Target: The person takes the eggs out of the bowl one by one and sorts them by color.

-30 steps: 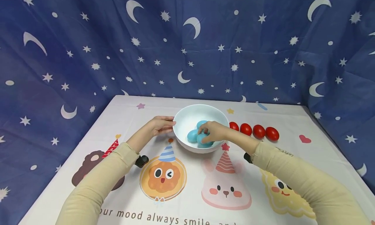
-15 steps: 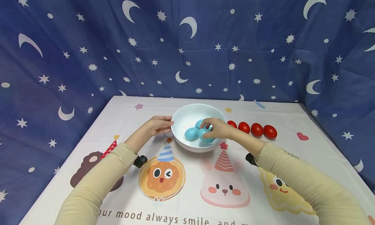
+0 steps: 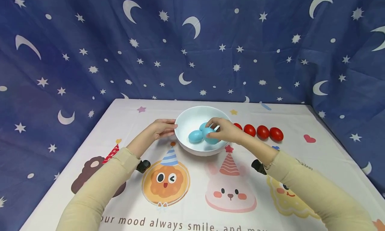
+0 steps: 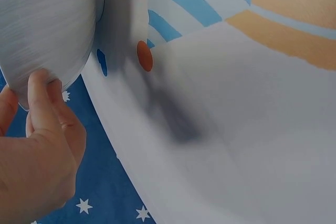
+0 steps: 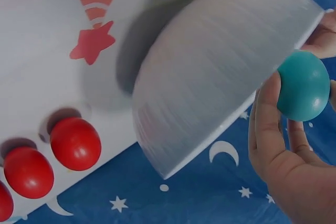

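Observation:
A white bowl (image 3: 186, 124) stands on the table. My left hand (image 3: 163, 128) holds its left rim; in the left wrist view the left hand (image 4: 44, 156) has its fingers against the outer wall and its thumb at the edge. My right hand (image 3: 226, 130) reaches over the bowl and pinches a blue egg (image 3: 207, 132) between fingers and thumb. In the right wrist view that egg (image 5: 303, 86) shows above the rim. More blue eggs (image 3: 196, 136) lie inside the bowl, partly hidden behind the right hand and the held egg.
Several red eggs (image 3: 263, 132) line up to the right of the bowl, the nearest partly behind the right hand. The white tablecloth (image 3: 192, 177) bears printed cartoon figures. Behind the table hangs a blue curtain (image 3: 168, 57) with moons and stars.
My right hand has lifted the blue egg slightly from the others in the bowl. The left hand keeps its hold on the rim. The whole view has shifted a little.

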The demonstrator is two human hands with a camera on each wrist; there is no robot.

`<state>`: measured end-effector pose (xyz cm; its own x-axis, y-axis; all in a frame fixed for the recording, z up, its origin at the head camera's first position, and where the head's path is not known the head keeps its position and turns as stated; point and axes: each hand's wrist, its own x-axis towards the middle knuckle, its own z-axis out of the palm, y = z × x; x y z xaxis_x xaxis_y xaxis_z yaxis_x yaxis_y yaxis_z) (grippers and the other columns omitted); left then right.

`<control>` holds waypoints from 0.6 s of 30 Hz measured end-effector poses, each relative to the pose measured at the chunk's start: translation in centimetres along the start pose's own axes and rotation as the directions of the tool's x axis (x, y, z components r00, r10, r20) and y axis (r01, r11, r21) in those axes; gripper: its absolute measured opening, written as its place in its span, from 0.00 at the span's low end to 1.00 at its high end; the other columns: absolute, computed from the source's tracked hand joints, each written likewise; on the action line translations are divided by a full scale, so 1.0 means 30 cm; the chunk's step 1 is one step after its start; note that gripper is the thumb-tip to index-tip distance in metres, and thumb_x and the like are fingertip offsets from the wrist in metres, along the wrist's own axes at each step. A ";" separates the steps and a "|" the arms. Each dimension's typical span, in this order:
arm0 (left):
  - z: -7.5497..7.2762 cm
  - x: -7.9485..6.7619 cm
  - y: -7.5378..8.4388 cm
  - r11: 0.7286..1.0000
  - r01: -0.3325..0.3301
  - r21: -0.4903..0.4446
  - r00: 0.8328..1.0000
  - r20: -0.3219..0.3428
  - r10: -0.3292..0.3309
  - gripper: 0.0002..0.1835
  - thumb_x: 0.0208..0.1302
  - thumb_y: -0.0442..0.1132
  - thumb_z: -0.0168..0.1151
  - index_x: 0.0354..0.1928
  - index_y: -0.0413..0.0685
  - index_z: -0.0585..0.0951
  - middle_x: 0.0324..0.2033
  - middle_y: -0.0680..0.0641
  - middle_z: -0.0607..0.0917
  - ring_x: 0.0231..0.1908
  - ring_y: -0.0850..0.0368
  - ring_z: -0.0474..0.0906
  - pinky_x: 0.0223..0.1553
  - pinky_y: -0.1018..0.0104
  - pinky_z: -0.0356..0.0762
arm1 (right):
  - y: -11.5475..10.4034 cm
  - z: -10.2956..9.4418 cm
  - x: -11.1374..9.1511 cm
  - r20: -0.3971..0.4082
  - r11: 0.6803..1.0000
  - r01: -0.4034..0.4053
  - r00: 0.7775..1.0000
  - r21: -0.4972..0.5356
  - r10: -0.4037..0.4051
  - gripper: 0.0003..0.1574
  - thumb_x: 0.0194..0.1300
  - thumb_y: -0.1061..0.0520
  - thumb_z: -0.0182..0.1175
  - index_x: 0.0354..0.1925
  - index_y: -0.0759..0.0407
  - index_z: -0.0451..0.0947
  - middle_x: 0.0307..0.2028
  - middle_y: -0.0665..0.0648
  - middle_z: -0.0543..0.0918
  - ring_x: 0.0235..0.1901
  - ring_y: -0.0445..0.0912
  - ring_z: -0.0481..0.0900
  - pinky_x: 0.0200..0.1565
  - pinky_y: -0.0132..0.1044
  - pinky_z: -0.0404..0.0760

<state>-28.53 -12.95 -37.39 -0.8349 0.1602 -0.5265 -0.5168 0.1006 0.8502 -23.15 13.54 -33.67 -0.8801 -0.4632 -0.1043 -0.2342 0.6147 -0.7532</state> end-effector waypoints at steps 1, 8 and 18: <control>0.002 0.001 0.000 1.000 0.001 0.002 1.000 0.001 -0.001 0.28 0.65 0.32 0.58 0.67 0.43 0.66 0.25 0.56 0.81 0.23 0.67 0.81 0.32 0.78 0.85 | -0.001 -0.004 -0.008 -0.007 1.000 -0.001 1.000 0.007 0.001 0.20 0.59 0.58 0.63 0.49 0.62 0.74 0.45 0.65 0.77 0.38 0.53 0.81 0.35 0.37 0.88; 0.003 -0.006 -0.007 1.000 -0.010 -0.012 1.000 0.016 0.010 0.28 0.65 0.31 0.58 0.67 0.42 0.66 0.25 0.55 0.82 0.23 0.67 0.81 0.31 0.78 0.85 | -0.009 -0.028 -0.054 -0.042 1.000 0.002 0.999 0.016 -0.001 0.20 0.59 0.57 0.64 0.50 0.61 0.75 0.45 0.65 0.78 0.36 0.49 0.80 0.33 0.35 0.87; 0.005 -0.011 0.000 1.000 -0.006 -0.022 1.000 0.011 0.006 0.28 0.65 0.32 0.58 0.67 0.42 0.66 0.27 0.54 0.82 0.24 0.67 0.82 0.32 0.77 0.85 | -0.001 -0.051 -0.113 -0.098 1.000 -0.002 0.995 -0.003 0.002 0.22 0.59 0.57 0.64 0.51 0.63 0.76 0.45 0.65 0.79 0.40 0.53 0.80 0.37 0.37 0.88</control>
<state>-28.23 -12.86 -37.23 -0.8359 0.1716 -0.5213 -0.5160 0.0780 0.8530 -20.79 16.07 -32.30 -0.9170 -0.3968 -0.0415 -0.2332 0.6174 -0.7513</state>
